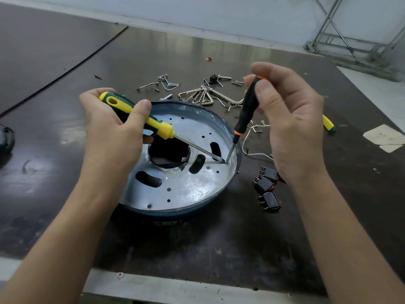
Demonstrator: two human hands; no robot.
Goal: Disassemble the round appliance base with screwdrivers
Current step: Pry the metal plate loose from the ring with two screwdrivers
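The round appliance base (186, 189) sits in the middle of the dark table, a silver metal plate with slots, small holes and a large central opening inside a dark blue rim. My left hand (109, 132) grips a yellow and green screwdriver (140, 116), its shaft slanting down to the right. My right hand (291, 126) pinches a slim black and orange screwdriver (246, 110) near its top. Both tips meet at one spot (226, 161) near the plate's right edge.
Loose screws, metal clips and brackets (202, 95) lie behind the base. White wires with terminals (255, 128) and three black switches (268, 189) lie to its right. Another yellow-handled tool (328, 123) pokes out behind my right hand. Paper scraps (385, 137) sit far right; a dark object (6, 139) is at the left edge.
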